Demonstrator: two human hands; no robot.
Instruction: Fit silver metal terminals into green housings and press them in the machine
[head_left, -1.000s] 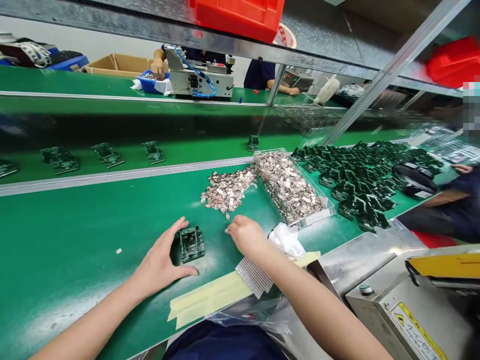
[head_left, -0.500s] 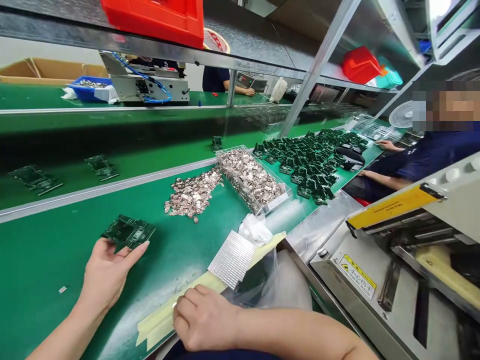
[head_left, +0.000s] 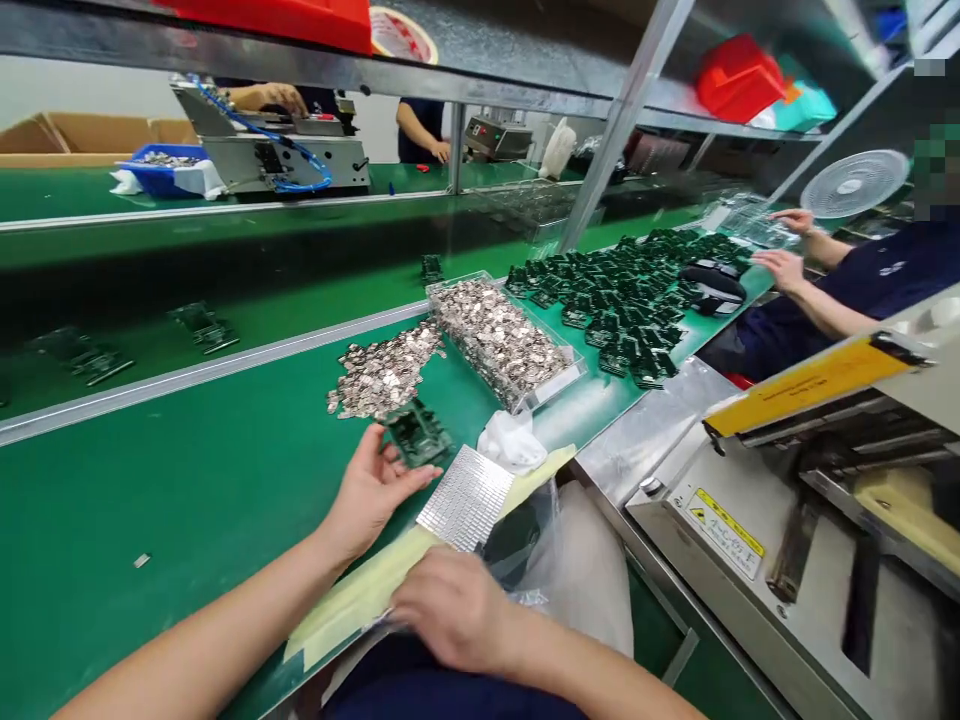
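Between the thumb and fingers of my left hand (head_left: pixel 375 490) is a green circuit board (head_left: pixel 417 434), held above the bench and tilted. It is just short of a silvery sheet divided into small squares (head_left: pixel 466 500). My right hand (head_left: pixel 457 605) is curled near the bench edge, over strips of yellow tape (head_left: pixel 360 590); motion smears it and its fingertips are hidden. Behind the board lies a loose pile of small metal pieces (head_left: pixel 386 370). A clear tray (head_left: pixel 559 385) full of the same pieces stands beside that pile. Crumpled white material (head_left: pixel 512 442) rests by the sheet.
Many green boards (head_left: pixel 622 300) are heaped beyond the tray. A grey machine (head_left: pixel 720 540) with a warning label stands at my right. A co-worker's hands (head_left: pixel 784 268) are at the far right. Two boards (head_left: pixel 202 327) lie on the lane behind the ledge.
My left hand has carried the circuit board rightward, from the left part of the bench to near the silvery sheet. My right hand has shifted slightly right. The co-worker's hands have lifted.
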